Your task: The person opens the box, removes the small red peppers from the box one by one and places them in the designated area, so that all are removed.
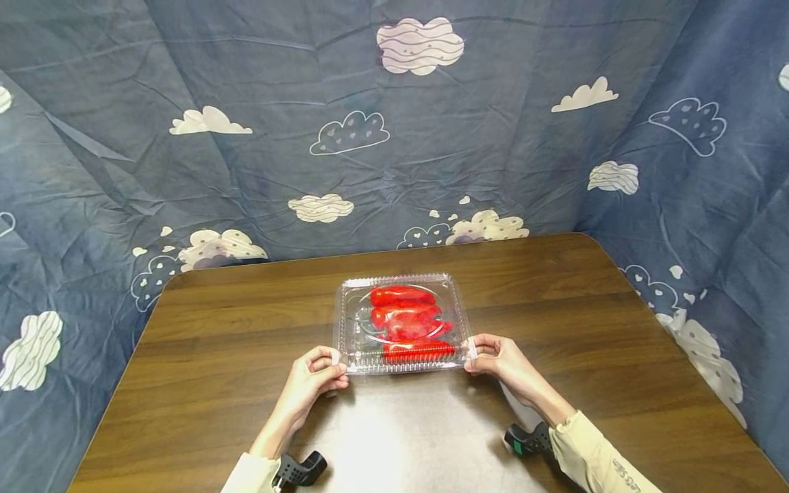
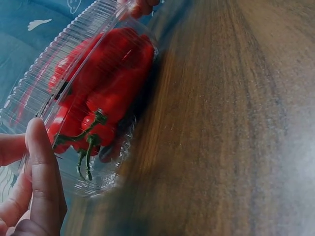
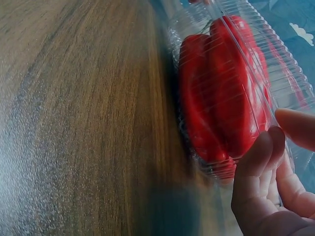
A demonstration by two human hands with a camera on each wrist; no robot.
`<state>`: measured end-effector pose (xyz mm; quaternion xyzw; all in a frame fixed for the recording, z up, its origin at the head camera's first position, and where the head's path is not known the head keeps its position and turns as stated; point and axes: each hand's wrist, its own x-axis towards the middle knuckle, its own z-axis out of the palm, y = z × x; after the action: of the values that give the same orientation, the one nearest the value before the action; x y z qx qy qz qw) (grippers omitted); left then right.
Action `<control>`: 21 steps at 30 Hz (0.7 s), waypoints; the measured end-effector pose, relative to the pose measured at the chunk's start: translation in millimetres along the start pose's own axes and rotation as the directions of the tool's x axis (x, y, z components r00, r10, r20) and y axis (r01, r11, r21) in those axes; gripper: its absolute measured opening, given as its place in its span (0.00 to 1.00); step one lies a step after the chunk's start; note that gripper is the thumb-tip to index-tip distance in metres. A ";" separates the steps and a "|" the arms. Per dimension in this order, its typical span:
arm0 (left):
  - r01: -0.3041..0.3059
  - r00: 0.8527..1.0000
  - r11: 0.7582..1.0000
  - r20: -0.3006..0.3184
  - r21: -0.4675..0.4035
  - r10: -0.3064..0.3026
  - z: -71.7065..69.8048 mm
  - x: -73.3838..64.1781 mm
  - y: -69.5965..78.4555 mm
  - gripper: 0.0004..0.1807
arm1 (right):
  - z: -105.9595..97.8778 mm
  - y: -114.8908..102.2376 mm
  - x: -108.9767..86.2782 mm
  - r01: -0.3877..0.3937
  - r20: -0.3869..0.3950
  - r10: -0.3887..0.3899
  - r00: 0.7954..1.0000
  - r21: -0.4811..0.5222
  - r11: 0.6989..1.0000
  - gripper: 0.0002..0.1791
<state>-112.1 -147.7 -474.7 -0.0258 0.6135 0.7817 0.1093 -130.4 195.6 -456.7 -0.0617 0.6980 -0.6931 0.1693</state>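
A clear plastic clamshell box (image 1: pixel 364 363) with its lid down sits on the table, near the middle of the head view. Several red peppers (image 1: pixel 403 318) lie side by side inside it; green stems (image 2: pixel 91 140) show through the plastic in the left wrist view. My left hand (image 1: pixel 313 376) pinches the box's near left corner between thumb and fingers. At the near right corner, my right hand (image 1: pixel 502 363) pinches the rim the same way. Whether the lid is fully snapped along the front cannot be told.
The dark wooden table (image 1: pixel 234 342) runs out on both sides of the box. A blue curtain (image 1: pixel 277 171) with cloud prints hangs behind and to the right. Black wrist straps (image 1: pixel 302 469) sit at both cuffs. Bright glare lies on the table in front.
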 end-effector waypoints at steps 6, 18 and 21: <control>-0.015 0.999 1.000 -0.033 0.020 0.015 1.4 -1.7 -0.7 0.03 | -2.0 1.9 -1.4 0.040 0.084 -0.038 0.996 -0.026 0.999 0.21; 0.017 0.999 0.997 0.026 0.074 -0.019 2.5 -1.8 4.1 0.02 | -3.4 7.9 -3.3 0.089 0.099 -0.087 0.991 -0.013 0.996 0.19; 0.000 0.999 0.996 0.040 0.087 -0.004 2.3 -1.2 3.8 0.02 | -2.0 8.1 -4.8 0.103 0.095 -0.103 0.990 -0.002 0.995 0.20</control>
<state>-111.5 -146.5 -470.3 -0.0058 0.6444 0.7546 0.1235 -125.3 199.3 -464.0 -0.1310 0.6874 -0.6948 0.1660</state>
